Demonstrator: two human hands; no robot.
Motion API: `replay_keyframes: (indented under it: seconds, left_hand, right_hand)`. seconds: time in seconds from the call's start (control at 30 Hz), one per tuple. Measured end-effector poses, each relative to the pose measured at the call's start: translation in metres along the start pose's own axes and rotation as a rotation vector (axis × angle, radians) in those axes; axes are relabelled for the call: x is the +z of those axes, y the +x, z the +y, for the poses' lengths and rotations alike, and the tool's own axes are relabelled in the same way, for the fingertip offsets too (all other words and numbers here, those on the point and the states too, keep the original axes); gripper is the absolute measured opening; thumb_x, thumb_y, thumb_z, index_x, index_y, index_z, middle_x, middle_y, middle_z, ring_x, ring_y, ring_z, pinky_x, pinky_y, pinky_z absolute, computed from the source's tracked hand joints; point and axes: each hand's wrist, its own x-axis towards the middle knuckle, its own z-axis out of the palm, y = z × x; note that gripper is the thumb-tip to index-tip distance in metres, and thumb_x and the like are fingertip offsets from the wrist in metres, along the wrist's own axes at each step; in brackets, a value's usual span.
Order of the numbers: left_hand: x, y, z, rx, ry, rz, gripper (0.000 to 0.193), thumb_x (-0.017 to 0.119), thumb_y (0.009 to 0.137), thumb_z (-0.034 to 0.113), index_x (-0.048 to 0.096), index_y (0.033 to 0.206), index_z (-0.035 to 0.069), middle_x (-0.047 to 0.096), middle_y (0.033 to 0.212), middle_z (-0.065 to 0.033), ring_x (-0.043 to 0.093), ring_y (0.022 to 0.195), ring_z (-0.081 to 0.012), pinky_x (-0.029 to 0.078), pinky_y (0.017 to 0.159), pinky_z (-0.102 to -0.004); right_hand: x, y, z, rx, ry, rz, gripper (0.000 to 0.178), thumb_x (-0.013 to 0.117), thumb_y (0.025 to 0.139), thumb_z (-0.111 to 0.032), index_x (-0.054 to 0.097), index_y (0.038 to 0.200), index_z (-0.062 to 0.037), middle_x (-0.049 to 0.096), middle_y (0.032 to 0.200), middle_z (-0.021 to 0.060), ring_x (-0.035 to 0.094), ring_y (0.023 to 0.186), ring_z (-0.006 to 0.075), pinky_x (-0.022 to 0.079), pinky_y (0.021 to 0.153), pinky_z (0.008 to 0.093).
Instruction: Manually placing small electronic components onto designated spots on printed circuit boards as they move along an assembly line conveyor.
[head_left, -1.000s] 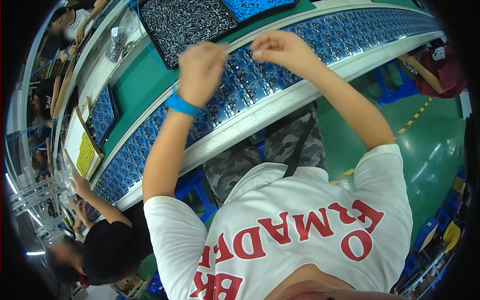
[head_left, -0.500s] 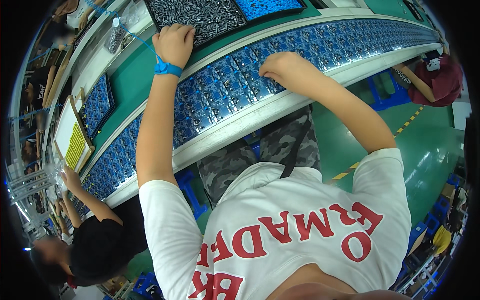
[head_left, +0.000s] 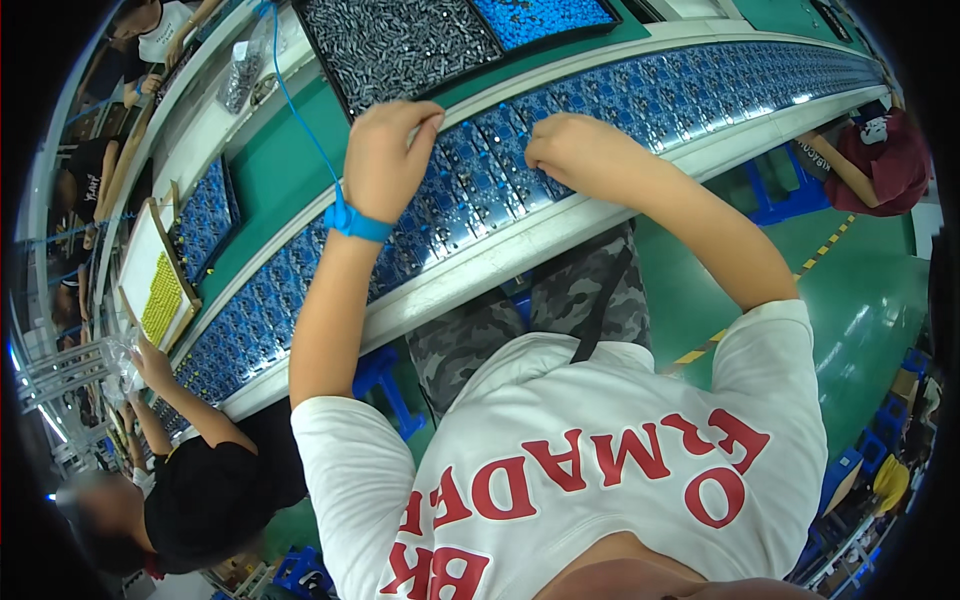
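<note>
My left hand (head_left: 392,160), with a blue wrist strap (head_left: 358,222) and cord, is over the row of blue circuit boards (head_left: 455,205). Its fingers are curled together with the tips turned down, so anything between them is hidden. Just above it lies the black tray section of small dark cylindrical parts (head_left: 400,50). My right hand (head_left: 580,150) is over the same boards, a little further right. Its fingers are bent and pressed together; I cannot make out what they hold, if anything. Small blue parts stand on some of the boards.
Blue parts (head_left: 545,18) fill the tray's right section. A clear bag of parts (head_left: 240,75) lies at the upper left. Further left are a framed board with yellow parts (head_left: 163,298) and stacked boards (head_left: 205,220). Co-workers sit at left (head_left: 215,500) and right (head_left: 885,165).
My left hand has come away from the tray's edge, down and to the right over the boards. My right hand has shifted only slightly.
</note>
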Motion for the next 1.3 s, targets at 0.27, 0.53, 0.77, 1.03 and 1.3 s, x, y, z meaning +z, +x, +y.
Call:
replay_keyframes:
  seconds: [0.27,0.53,0.77,1.03,1.3]
  left_hand:
    - [-0.006,-0.013,0.004,-0.136,-0.140,-0.120,0.015,0.069,0.089,0.007,0.075,0.101,0.002,0.072,0.092,-0.0154,0.067,0.082,-0.0336,0.053,0.078,-0.0394]
    - [-0.015,-0.021,0.018,-0.444,-0.477,-0.290,0.019,0.072,0.090,0.007,0.076,0.108,0.001,0.074,0.095,-0.0088,0.068,0.088,-0.0170,0.053,0.081,-0.0284]
    - [-0.001,-0.019,0.031,-0.536,-0.539,-0.341,0.016,0.073,0.090,0.008,0.076,0.105,0.001,0.075,0.101,-0.0070,0.068,0.093,-0.0139,0.053,0.083,-0.0277]
    - [0.020,-0.022,0.070,-0.046,-0.154,-0.434,0.011,0.073,0.085,0.009,0.075,0.096,0.008,0.070,0.095,-0.0052,0.062,0.093,-0.0270,0.046,0.087,-0.0391]
    - [0.033,-0.022,0.074,0.182,0.102,-0.468,0.012,0.074,0.082,0.012,0.075,0.093,0.016,0.066,0.104,-0.0012,0.055,0.102,-0.0261,0.038,0.091,-0.0428]
  right_hand:
    - [0.010,-0.009,-0.008,0.029,-0.006,0.012,0.011,0.066,0.088,-0.009,0.072,0.096,-0.0034,0.068,0.097,0.0134,0.065,0.098,0.0345,0.054,0.086,0.0435]
    - [-0.033,0.030,0.038,0.182,0.329,0.331,0.025,0.067,0.089,-0.024,0.074,0.103,-0.0043,0.074,0.089,0.0149,0.071,0.083,0.0305,0.056,0.074,0.0403]
    - [-0.005,0.105,0.100,0.272,0.023,0.529,0.018,0.064,0.085,-0.022,0.071,0.083,-0.0057,0.070,0.088,0.0193,0.067,0.086,0.0392,0.054,0.079,0.0499]
    - [0.015,0.104,0.108,0.267,0.134,0.816,0.020,0.063,0.089,-0.023,0.068,0.081,-0.0055,0.068,0.082,0.0171,0.066,0.081,0.0396,0.051,0.074,0.0530]
    - [0.020,0.104,0.112,0.212,0.171,0.922,0.018,0.061,0.092,-0.020,0.067,0.083,-0.0043,0.065,0.081,0.0180,0.063,0.085,0.0396,0.049,0.077,0.0518]
